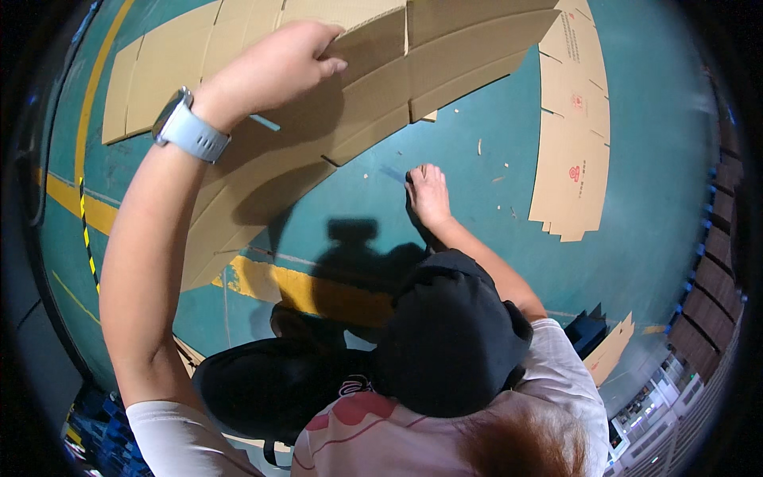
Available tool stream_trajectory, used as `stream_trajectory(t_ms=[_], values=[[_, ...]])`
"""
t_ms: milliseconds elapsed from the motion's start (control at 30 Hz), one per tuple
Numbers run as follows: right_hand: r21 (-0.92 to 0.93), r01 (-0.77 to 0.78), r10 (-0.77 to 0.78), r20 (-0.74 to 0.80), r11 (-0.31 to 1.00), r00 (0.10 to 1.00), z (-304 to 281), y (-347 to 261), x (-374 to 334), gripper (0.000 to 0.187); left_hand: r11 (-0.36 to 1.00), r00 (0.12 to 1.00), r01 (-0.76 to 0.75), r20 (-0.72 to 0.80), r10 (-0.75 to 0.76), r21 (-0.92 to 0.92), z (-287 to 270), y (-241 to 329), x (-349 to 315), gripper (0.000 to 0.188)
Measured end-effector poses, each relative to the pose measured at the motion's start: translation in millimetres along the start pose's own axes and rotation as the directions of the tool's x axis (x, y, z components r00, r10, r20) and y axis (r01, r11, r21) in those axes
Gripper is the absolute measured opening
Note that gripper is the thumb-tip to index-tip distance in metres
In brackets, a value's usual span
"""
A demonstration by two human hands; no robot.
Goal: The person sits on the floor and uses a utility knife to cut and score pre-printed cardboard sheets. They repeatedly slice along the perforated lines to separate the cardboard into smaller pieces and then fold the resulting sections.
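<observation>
My left hand (300, 57), with a pale-strapped watch on the wrist, grips the upper edge of a large creased cardboard sheet (373, 95). The sheet stands tilted, its slotted lower edge slanting across the floor. A short light-blue strip (265, 122) shows against the sheet below that wrist. Low over the green floor, my right hand (429, 193) is closed, fingers curled in. A faint bluish, blurred strip (392, 172) lies by its fingertips; whether the hand holds it I cannot make out.
Another flat cardboard piece (574, 127) with red print lies to the right. More cardboard (171, 75) lies at the far left. Small scraps dot the green floor (469, 171). A worn yellow line (318, 294) crosses near my knees. Stacked brown panels (711, 270) stand at the right.
</observation>
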State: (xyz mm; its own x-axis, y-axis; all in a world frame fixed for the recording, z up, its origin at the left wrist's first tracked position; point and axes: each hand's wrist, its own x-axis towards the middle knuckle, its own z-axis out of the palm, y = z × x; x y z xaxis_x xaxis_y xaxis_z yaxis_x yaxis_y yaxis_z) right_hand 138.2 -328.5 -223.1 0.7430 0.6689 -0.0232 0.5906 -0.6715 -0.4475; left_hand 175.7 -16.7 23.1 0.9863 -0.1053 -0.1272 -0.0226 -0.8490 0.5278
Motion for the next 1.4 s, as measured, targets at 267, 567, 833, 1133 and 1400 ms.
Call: stream_trajectory(t_ms=[267,567,833,1133,1400], values=[[0.065,-0.021,0.012,0.135,0.998,0.991,-1,-7,-2,0.014,1.0,1.0,0.014,-0.008,-0.014,-0.002,-1,3,-12,0.032],[0.439,0.254,-0.3,0.037,0.862,0.953,-109,-71,20,0.014,0.993,0.999,0.03,0.014,-0.029,-0.116,-9,-24,-102,0.026],[0.235,0.551,-0.564,-0.015,0.801,0.826,-126,-157,76,0.043,1.0,0.988,-0.003,-0.153,0.008,0.031,8,-27,-99,0.025],[0.166,0.55,-0.554,-0.024,0.819,0.832,-129,-179,79,0.029,0.988,0.977,0.066,-0.211,-0.035,0.141,14,-18,-103,0.026],[0.119,0.539,-0.545,0.021,0.834,0.838,-121,-185,87,0.024,0.979,0.959,0.063,-0.284,-0.005,0.195,21,-13,-105,0.023]])
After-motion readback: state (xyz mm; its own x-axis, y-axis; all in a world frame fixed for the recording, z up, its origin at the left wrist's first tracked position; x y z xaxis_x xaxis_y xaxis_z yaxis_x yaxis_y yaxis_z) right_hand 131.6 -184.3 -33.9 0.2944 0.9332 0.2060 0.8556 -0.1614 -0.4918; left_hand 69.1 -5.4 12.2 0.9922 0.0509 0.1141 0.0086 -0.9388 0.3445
